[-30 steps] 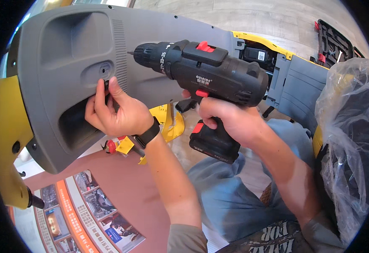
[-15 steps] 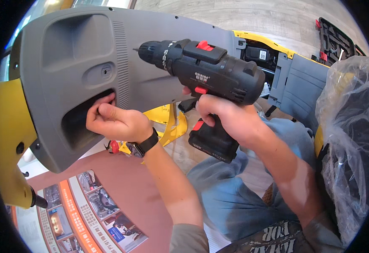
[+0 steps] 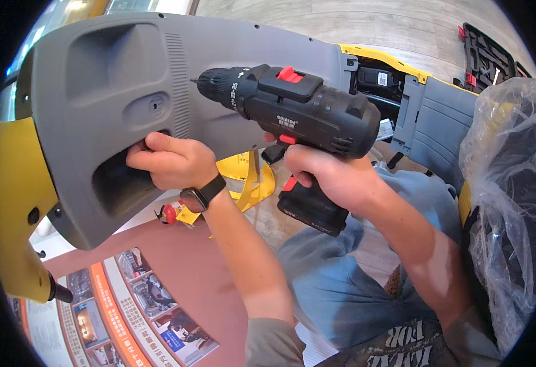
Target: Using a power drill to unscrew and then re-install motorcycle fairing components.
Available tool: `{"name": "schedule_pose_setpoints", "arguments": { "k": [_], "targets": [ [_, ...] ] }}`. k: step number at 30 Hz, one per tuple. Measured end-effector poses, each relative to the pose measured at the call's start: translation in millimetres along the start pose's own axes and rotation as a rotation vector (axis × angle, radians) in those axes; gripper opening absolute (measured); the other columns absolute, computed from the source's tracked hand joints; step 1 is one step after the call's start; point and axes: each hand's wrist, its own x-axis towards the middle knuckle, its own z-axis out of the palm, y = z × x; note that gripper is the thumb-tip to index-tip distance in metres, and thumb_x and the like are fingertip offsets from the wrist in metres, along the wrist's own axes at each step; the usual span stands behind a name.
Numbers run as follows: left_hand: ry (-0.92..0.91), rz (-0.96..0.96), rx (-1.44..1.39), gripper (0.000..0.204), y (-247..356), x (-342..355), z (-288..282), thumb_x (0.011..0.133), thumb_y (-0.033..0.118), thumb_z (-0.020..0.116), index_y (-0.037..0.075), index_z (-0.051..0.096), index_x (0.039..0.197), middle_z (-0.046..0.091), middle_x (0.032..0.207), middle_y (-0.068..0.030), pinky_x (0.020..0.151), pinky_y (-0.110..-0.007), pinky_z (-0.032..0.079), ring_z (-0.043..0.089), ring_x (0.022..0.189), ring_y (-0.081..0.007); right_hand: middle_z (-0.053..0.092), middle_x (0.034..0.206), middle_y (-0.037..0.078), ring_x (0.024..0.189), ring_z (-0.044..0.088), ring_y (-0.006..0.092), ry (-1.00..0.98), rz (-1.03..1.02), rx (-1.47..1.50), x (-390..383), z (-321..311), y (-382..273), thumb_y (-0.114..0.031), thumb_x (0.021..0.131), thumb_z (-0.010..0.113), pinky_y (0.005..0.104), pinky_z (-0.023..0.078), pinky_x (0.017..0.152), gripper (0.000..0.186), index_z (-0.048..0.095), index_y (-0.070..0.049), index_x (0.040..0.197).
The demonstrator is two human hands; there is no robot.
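Note:
My right hand (image 3: 335, 174) is wrapped around the handle of a black cordless drill (image 3: 304, 113) with red switches. The drill points left, and its chuck hangs over the ribbed strip of a grey plastic panel (image 3: 219, 122). At the upper edge of a dark recess (image 3: 118, 183) in that panel, my left hand (image 3: 173, 162) is closed, thumb pressed against the curled forefinger. Whatever these fingers may hold is hidden. A dark watch (image 3: 195, 199) is on my left wrist. Above the recess sits a round keyhole (image 3: 154, 106).
A yellow frame part (image 3: 17, 196) borders the panel on the left. An open compartment (image 3: 375, 92) with black parts lies at the upper right. Clear plastic wrapping (image 3: 506, 183) covers something at the right. A black tool case (image 3: 488, 55) lies on the floor beyond.
My left hand has turned over, bringing its back and the watch face into view, and its fingers have drawn together. The drill has shifted slightly left and rolled a little.

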Motion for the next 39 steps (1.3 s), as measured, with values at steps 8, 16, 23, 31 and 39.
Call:
{"name": "schedule_pose_setpoints", "arguments": {
  "k": [8, 16, 23, 31, 39],
  "targets": [
    [0.104, 0.169, 0.064, 0.037, -12.9, 4.4, 7.8, 0.099, 0.041, 0.037, 0.004, 0.041, 0.095, 0.058, 0.064, -0.0116, 0.044, -0.043, 0.044, 0.06, 0.054, -0.0357, 0.065, 0.082, 0.007, 0.068, 0.06, 0.013, -0.024, -0.049, -0.112, 1.1, -0.3, -0.8, -0.019, 0.076, 0.065, 0.0285, 0.049, 0.064, 0.03, 0.065, -0.007, 0.104],
    [0.066, 0.044, 0.018, 0.036, -8.3, 4.6, 7.6, 0.097, 0.041, 0.038, 0.005, 0.043, 0.1, 0.064, 0.076, -0.0188, 0.055, -0.051, 0.046, 0.063, 0.07, -0.0428, 0.063, 0.075, 0.004, 0.06, 0.057, 0.012, -0.045, -0.068, -0.043, 4.0, 2.9, 0.6, -0.017, 0.075, 0.064, 0.0293, 0.047, 0.056, 0.026, 0.064, -0.005, 0.098],
    [0.109, 0.121, 0.051, 0.041, -15.8, 5.8, 6.6, 0.098, 0.045, 0.04, 0.005, 0.043, 0.098, 0.06, 0.07, -0.014, 0.048, -0.044, 0.047, 0.063, 0.062, -0.0372, 0.06, 0.068, 0.004, 0.057, 0.054, 0.0114, -0.164, -0.044, -0.041, 2.4, 7.3, -2.1, -0.016, 0.073, 0.064, 0.0287, 0.046, 0.054, 0.022, 0.064, -0.004, 0.092],
    [0.13, 0.169, -0.151, 0.04, -17.8, 9.5, 3.5, 0.094, 0.042, 0.053, 0.002, 0.049, 0.096, 0.057, 0.08, -0.0158, 0.057, -0.041, 0.047, 0.06, 0.07, -0.0318, 0.05, 0.056, 0.002, 0.051, 0.044, 0.0097, -0.133, 0.0, -0.01, 8.2, 7.4, 3.3, -0.014, 0.07, 0.056, 0.0284, 0.037, 0.049, 0.011, 0.055, -0.003, 0.072],
    [0.278, 0.471, -0.239, 0.028, -25.1, 12.2, 8.5, 0.08, 0.023, 0.076, 0.005, 0.065, 0.098, 0.043, 0.089, -0.0059, 0.055, -0.028, 0.041, 0.047, 0.073, -0.0175, 0.048, 0.056, 0.001, 0.051, 0.043, 0.0094, -0.159, -0.011, 0.048, 5.6, 7.8, 4.5, -0.011, 0.07, 0.056, 0.0276, 0.037, 0.048, 0.01, 0.056, -0.003, 0.076]
  ]
}}
